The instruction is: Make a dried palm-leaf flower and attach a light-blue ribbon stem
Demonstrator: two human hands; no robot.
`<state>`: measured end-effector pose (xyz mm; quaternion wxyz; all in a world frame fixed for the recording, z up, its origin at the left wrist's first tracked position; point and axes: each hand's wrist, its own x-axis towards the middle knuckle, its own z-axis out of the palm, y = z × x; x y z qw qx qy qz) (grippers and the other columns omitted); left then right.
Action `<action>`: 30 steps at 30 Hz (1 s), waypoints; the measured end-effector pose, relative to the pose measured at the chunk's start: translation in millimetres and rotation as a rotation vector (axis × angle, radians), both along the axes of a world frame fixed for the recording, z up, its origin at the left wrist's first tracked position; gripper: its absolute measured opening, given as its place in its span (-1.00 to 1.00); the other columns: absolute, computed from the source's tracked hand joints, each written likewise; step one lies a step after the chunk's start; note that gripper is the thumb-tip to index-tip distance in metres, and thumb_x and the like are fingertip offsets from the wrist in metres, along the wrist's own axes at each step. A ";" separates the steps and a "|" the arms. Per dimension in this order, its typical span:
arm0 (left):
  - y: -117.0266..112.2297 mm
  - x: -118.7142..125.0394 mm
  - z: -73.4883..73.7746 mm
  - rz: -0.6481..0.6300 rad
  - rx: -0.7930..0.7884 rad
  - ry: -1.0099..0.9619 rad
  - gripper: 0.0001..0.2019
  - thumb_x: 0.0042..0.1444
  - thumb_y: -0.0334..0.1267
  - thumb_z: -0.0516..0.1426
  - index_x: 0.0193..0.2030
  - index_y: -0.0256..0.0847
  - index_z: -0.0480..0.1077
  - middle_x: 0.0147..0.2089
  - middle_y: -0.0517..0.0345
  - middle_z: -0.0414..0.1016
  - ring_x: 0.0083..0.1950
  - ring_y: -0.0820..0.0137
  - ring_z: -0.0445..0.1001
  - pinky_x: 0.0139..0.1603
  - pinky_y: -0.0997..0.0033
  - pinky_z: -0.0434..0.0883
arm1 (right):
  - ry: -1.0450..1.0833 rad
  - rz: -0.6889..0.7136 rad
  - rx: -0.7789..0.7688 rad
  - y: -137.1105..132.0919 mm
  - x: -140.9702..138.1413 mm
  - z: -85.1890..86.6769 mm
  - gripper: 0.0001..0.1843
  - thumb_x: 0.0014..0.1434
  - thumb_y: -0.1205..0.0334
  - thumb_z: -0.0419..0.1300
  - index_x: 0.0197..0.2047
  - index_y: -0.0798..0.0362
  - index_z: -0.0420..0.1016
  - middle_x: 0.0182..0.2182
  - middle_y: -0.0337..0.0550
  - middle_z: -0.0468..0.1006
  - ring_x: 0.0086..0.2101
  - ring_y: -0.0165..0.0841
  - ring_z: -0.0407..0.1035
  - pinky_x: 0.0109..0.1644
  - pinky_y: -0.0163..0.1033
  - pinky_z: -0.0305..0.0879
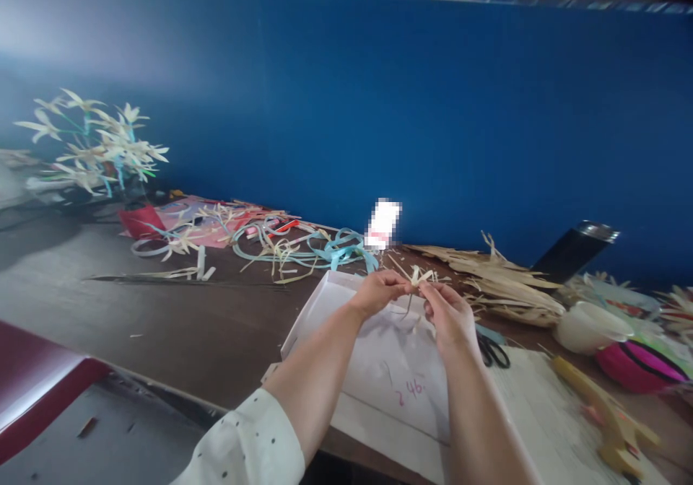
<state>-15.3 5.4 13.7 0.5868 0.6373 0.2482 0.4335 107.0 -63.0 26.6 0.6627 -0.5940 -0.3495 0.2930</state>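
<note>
Above a white cardboard box (pixel 379 391), my left hand (pixel 380 294) and my right hand (pixel 448 316) meet at a small flower of pale dried leaf strips (pixel 420 276). Both hands are closed in a pinch, the left at the flower's left side and the right at its right side. Thin strips poke out above and below the fingertips. Pink handwritten figures mark the box. Dark-handled scissors (pixel 494 351) lie just right of my right wrist, partly hidden by it.
Left of the box lie coiled light-blue ribbon (pixel 338 250) and loose strips on pink sheets. Finished flowers (pixel 108 146) stand at the far left. To the right are dried husks (pixel 509 290), a dark flask (pixel 574 250), a pale cup (pixel 593 326) and a yellow tool (pixel 600 405).
</note>
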 end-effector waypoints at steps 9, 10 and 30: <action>-0.6 0.2 1.3 -0.021 0.042 0.015 -0.68 -0.15 -0.04 0.25 -0.48 -0.33 0.44 -0.45 0.20 0.31 -0.46 0.56 0.23 -0.42 0.51 0.18 | -0.073 -0.043 -0.010 -0.1 0.1 0.9 -0.75 -0.18 0.08 0.30 -0.52 0.09 0.46 -0.74 -0.37 0.22 -0.70 -0.55 0.01 -0.66 -0.40 -0.11; -0.2 0.6 0.7 -0.022 0.046 0.014 -0.69 -0.15 -0.05 0.25 -0.47 -0.33 0.45 -0.44 0.19 0.31 -0.46 0.56 0.23 -0.42 0.51 0.19 | -0.079 -0.052 -0.011 -0.5 -0.5 1.7 -0.75 -0.19 0.08 0.30 -0.53 0.10 0.46 -0.74 -0.37 0.22 -0.70 -0.55 0.01 -0.66 -0.40 -0.11; 1.5 0.6 -0.4 -0.001 0.058 0.019 -0.76 -0.15 -0.14 0.25 -0.46 -0.31 0.47 -0.43 0.17 0.37 -0.42 0.54 0.26 -0.37 0.49 0.20 | -0.075 -0.015 -0.017 -0.9 0.5 -0.1 -0.67 -0.20 -0.01 0.33 -0.53 0.10 0.45 -0.76 -0.37 0.19 -0.69 -0.54 0.00 -0.63 -0.38 -0.13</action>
